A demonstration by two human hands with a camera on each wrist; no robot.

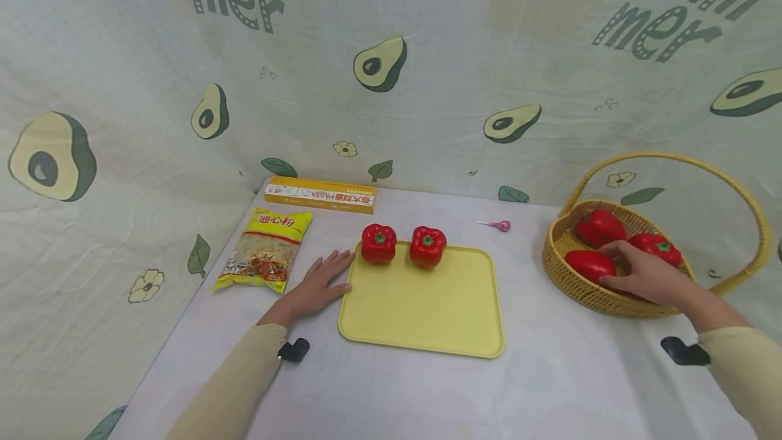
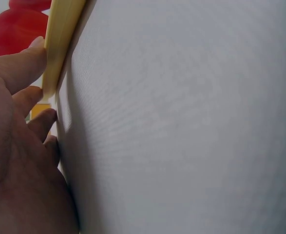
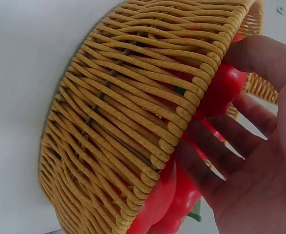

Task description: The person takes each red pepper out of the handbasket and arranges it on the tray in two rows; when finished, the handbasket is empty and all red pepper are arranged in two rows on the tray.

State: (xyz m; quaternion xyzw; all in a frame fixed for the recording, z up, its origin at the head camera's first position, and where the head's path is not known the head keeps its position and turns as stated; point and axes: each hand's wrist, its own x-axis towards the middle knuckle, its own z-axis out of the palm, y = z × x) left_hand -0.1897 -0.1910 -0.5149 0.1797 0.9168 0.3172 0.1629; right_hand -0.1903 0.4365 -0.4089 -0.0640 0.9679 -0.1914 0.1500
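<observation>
One shiny red pepper (image 1: pixel 589 265) sits at the near left inside the round tan woven basket (image 1: pixel 568 285), pinched by the bare right hand (image 1: pixel 650 273). A weak pinch on slick skin could let it slip. The left hand (image 1: pixel 314 289), spread wide, touches the flat yellow tray (image 1: pixel 424 307).

Left fingers (image 2: pixel 42 123) touch a yellow tray (image 2: pixel 61 44), red pepper (image 2: pixel 17 33) behind.
</observation>
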